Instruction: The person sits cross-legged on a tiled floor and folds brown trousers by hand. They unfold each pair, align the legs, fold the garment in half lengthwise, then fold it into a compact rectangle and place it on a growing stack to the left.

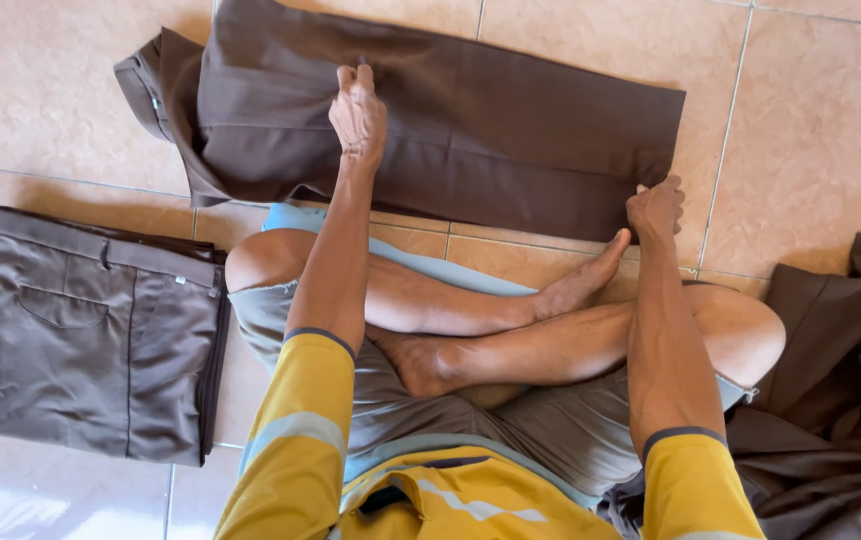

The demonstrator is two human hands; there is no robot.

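Spread flat on the tiled floor (pixel 71 110) ahead of crossed legs, brown trousers (pixel 511 140) — left hand (pixel 359 115) pressing mid-cloth, right hand (pixel 656 208) grip pinched on the hem corner.

- Bright, even daylight; colours warm.
- Glare patch on glossy floor tiles (pixel 21 505), lower left.
- Soft short shadows beside folded trousers (pixel 101 330).
- Focus sharp throughout; slight wide-angle stretch at edges.
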